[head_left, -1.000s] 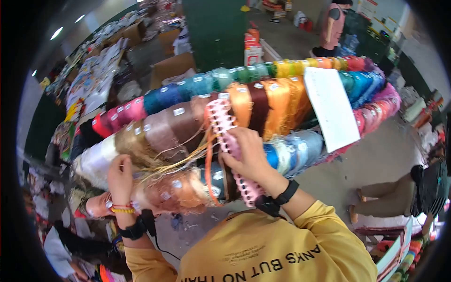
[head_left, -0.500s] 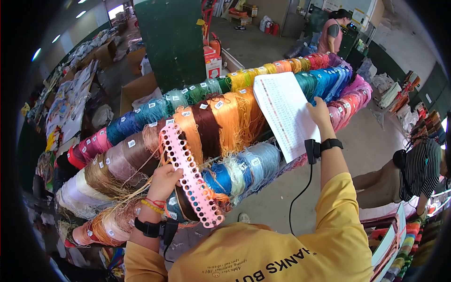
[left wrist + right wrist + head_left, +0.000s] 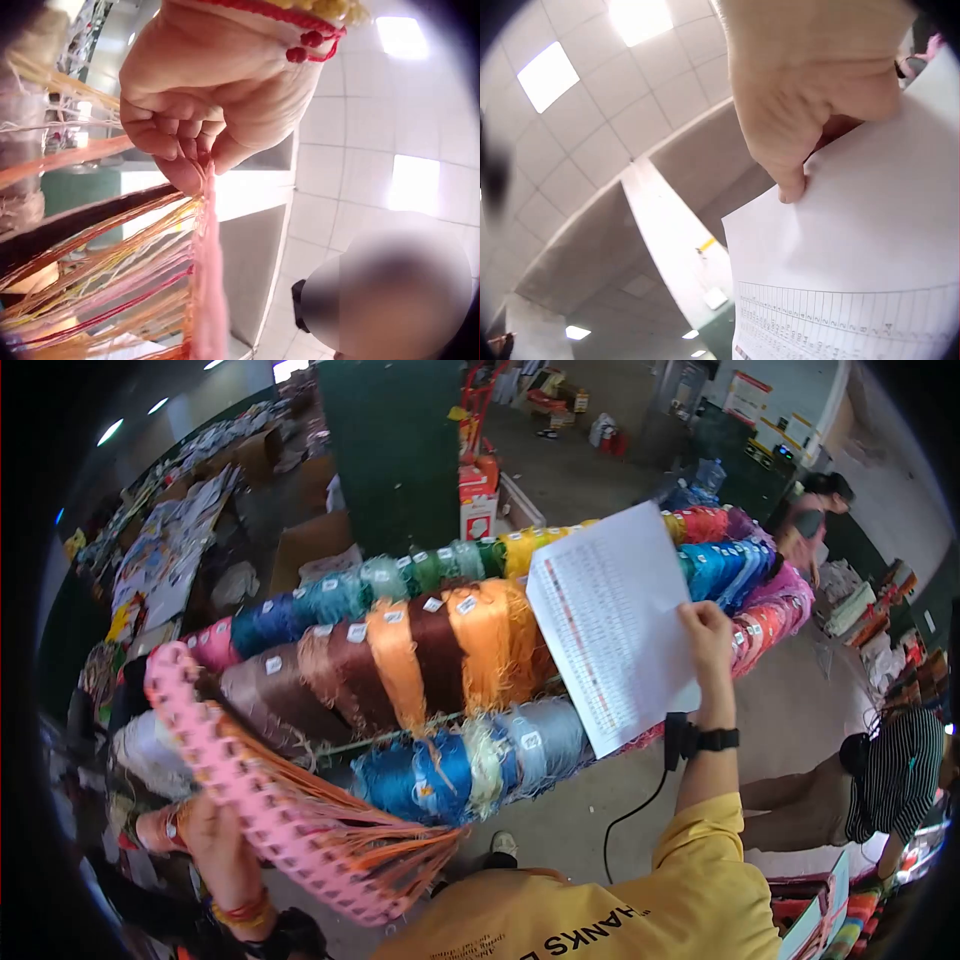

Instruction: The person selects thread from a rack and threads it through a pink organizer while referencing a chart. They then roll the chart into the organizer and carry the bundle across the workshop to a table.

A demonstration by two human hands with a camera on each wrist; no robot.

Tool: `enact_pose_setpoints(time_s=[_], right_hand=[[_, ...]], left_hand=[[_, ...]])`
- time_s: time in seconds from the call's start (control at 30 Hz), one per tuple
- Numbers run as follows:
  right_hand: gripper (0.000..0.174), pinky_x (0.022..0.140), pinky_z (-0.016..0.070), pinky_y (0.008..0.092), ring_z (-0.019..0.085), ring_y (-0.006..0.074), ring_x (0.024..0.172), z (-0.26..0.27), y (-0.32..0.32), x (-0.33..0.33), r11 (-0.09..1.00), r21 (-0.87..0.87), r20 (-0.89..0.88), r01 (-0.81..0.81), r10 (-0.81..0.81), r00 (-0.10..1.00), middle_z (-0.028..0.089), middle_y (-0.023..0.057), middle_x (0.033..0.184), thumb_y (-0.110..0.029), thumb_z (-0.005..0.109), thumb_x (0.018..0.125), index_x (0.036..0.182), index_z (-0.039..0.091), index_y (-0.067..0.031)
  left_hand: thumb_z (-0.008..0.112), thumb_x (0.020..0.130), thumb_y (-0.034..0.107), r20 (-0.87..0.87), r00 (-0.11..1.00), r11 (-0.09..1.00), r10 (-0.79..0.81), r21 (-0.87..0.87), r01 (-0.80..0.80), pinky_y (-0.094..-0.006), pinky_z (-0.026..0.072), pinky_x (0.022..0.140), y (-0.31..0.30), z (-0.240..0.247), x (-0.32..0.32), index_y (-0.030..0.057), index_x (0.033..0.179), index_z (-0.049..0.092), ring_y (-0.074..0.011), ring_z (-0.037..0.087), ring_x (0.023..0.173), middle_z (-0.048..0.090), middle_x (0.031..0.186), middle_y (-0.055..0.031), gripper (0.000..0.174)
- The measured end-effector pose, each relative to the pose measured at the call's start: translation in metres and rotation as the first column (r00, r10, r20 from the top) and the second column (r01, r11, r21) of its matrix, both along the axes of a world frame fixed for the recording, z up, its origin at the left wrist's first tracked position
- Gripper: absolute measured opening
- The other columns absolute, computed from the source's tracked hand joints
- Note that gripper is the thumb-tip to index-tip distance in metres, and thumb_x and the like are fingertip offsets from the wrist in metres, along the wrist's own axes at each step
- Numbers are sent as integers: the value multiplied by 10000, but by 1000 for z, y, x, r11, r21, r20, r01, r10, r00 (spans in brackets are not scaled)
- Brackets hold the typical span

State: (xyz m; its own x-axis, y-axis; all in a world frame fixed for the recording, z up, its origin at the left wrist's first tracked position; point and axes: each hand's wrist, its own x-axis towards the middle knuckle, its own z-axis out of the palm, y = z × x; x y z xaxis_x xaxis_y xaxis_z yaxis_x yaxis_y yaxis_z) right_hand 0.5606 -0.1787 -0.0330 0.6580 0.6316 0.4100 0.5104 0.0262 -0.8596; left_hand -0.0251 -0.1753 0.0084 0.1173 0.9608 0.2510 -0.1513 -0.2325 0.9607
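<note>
My left hand [image 3: 218, 845] pinches the edge of a pink strip [image 3: 235, 770] with rows of holes. Lengths of orange, brown and other coloured thread [image 3: 112, 277] hang from the strip, fanning out to one side in the left wrist view. With thumb and fingers my right hand [image 3: 708, 645] grips the right edge of a printed paper sheet [image 3: 620, 630], its table of small figures facing up. The sheet lies tilted over the rows of thread bundles. In the right wrist view, the thumb presses on the paper's face [image 3: 855, 232]; the other fingers are mostly hidden.
Long rows of labelled thread bundles [image 3: 480, 650], brown, orange, blue and green, run across in front of me. A green pillar [image 3: 395, 460] stands behind them. One person in a pink vest [image 3: 808, 530] is at the back right, another in a striped top [image 3: 900, 760] bends nearer.
The right hand left the pink strip and took hold of the paper, which is now lifted and turned. The left hand took the strip and swung it to the left, threads trailing.
</note>
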Motion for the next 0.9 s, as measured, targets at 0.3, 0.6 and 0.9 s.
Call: enact_pose_setpoints(time_s=[0.3, 0.6, 0.9], right_hand=[[140, 596, 334, 156, 436, 17, 669, 95, -45, -155, 904, 354, 198, -239, 177, 964, 532, -64, 734, -156, 583, 881, 819, 597, -31], [153, 601, 318, 147, 424, 24, 658, 121, -73, -457, 587, 500, 124, -636, 679, 724, 539, -39, 731, -142, 585, 876, 807, 579, -5], [147, 600, 369, 168, 447, 30, 663, 85, -143, -761, -121, 255, 126, -959, 988, -91, 544, -50, 731, -123, 632, 839, 816, 607, 19]], left_hand=[[422, 937, 188, 291, 859, 819, 421, 286, -498, -343, 405, 923, -159, 36, -212, -3, 1290, 396, -189, 503, 1072, 500, 1215, -121, 402], [412, 946, 230, 371, 378, 282, 848, 289, -915, -345, 347, 986, -443, 53, -428, 10, 1292, 401, -191, 436, 1159, 440, 1301, -85, 411], [447, 919, 310, 205, -323, -336, 924, 34, -941, -284, 470, 722, -618, -34, -415, 44, 1142, 507, -155, 566, 823, 571, 962, -68, 352]])
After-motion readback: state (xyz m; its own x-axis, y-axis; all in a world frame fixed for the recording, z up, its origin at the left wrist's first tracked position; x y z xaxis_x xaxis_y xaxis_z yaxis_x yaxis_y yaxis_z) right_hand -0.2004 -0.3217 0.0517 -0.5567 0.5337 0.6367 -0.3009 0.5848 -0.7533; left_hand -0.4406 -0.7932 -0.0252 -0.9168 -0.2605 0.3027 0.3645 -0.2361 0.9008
